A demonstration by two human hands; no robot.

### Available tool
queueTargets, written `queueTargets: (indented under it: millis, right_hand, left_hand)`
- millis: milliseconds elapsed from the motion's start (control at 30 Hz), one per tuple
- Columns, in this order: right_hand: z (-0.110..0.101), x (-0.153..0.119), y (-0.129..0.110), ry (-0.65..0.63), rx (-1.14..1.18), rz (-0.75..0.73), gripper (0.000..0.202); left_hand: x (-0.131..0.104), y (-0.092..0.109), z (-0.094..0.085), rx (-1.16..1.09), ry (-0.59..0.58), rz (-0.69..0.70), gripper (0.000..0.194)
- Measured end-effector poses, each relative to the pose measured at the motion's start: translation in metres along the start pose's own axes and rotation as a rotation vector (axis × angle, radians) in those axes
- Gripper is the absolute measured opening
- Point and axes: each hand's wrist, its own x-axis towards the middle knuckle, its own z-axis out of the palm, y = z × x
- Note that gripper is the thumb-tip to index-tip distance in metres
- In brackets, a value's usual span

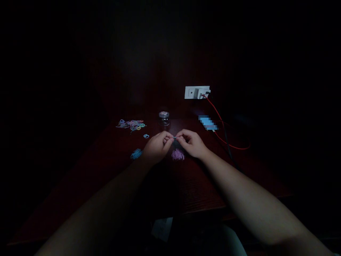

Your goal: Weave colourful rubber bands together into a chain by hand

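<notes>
My left hand (159,145) and my right hand (192,143) meet above the table, fingertips pinched on a small light-blue elastic band (174,137) held between them. Most of the band is hidden by the fingers. Just below the hands lies a pile of purple elastic bands (178,154). Beside my left wrist is a heap of blue elastic bands (136,154), partly covered by the hand. A few light-blue bands (146,136) lie apart, left of my left hand. Farther back on the left spreads a mixed pile of coloured bands (131,124).
A small clear lidded jar (164,116) stands behind my hands on the dark red table (106,170). To the right lies a phone-like blurred object (207,122) with a red cable (218,115) running to a charger in the wall socket (190,92). The surroundings are very dark.
</notes>
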Motion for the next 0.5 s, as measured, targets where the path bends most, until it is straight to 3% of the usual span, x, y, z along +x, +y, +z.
queueTargets:
  millis: [500]
  right_hand:
    - [-0.0005,-0.0011,0.0007,-0.025,-0.024,0.005,0.015]
  left_hand:
    - [-0.0011,0.0022,-0.0013,-0.024,0.051,0.000,0.011]
